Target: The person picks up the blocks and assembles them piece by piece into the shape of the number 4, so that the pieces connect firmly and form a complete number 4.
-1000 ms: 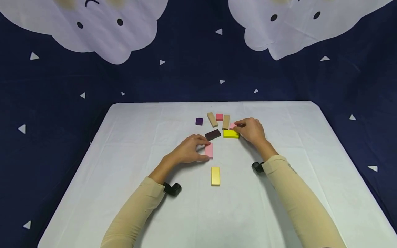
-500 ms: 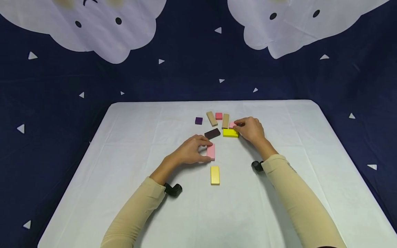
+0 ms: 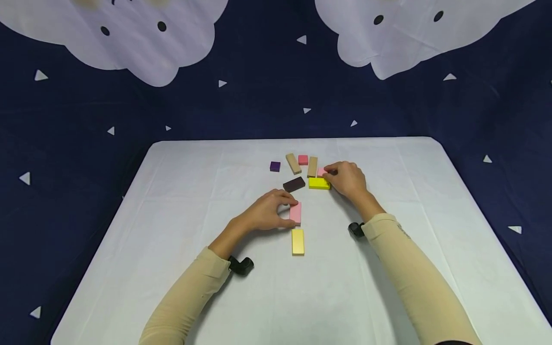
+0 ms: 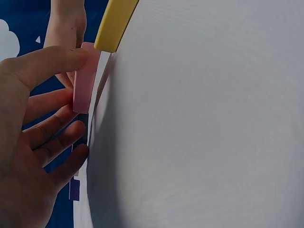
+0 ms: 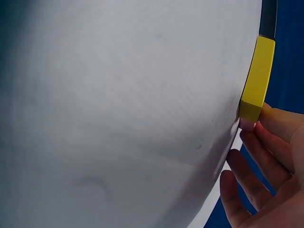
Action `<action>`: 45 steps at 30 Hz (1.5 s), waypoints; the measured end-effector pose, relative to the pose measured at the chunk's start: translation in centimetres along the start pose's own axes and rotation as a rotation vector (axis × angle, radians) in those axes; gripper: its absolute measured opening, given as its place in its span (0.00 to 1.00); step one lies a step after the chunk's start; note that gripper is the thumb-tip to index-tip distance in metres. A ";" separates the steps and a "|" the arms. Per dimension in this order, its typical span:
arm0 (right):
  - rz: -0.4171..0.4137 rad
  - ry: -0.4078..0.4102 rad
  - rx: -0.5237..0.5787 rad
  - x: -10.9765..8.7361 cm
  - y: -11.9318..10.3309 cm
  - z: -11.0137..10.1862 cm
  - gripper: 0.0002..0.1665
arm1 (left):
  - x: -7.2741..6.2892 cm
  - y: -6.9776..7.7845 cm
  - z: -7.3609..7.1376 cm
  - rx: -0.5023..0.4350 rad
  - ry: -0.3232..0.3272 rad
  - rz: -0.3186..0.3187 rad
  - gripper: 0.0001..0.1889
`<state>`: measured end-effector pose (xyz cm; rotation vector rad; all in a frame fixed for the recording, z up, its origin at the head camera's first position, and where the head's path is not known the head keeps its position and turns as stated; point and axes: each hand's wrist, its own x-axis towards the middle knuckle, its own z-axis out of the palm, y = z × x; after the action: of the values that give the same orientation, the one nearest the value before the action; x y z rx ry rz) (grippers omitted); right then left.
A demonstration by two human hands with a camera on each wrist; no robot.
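Observation:
My left hand point(image 3: 266, 211) pinches a pink block point(image 3: 296, 213) by its two ends, thumb on the near end and index finger on the far one. Just nearer than it lies a pale yellow block point(image 3: 297, 242), its far end close to the pink one. Farther back, my right hand point(image 3: 348, 181) pinches a second pink block point(image 3: 321, 172) between thumb and index finger. That block is partly covered by the fingers and sits behind a bright yellow block point(image 3: 319, 183). In the right wrist view only a bit of its pink point(image 5: 247, 125) shows below the yellow one.
A dark brown block point(image 3: 294, 184) lies between the hands. Behind it are two wooden blocks point(image 3: 293, 164), a small coral-pink block point(image 3: 303, 160) and a purple block point(image 3: 275, 166). The white table point(image 3: 181, 172) ends at a dark blue cloth backdrop point(image 3: 258, 110).
My left hand has slid the pink block to the right and towards me, closer to the pale yellow block. The right hand keeps its place. The head view has tilted slightly.

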<state>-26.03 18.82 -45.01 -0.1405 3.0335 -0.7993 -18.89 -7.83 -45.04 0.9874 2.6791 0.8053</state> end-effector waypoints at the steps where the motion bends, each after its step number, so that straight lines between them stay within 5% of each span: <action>1: -0.001 0.002 0.000 0.0 0.0 0.0 0.19 | 0.0 0.0 0.0 0.005 -0.002 0.000 0.30; 27: -0.013 0.005 -0.005 -0.1 -0.1 0.0 0.19 | -0.3 0.0 0.4 0.014 0.004 -0.008 0.30; 37: -0.028 0.025 -0.009 0.0 0.0 -0.1 0.19 | -2.0 1.6 0.3 0.303 0.018 0.046 0.40; 45: -0.025 0.012 -0.014 -0.1 0.0 0.0 0.20 | -3.3 2.6 0.6 0.423 -0.056 -0.029 0.53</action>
<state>-25.93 18.82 -44.97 -0.1742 3.0549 -0.7830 -14.73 -8.12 -44.17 1.0287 2.8662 0.1983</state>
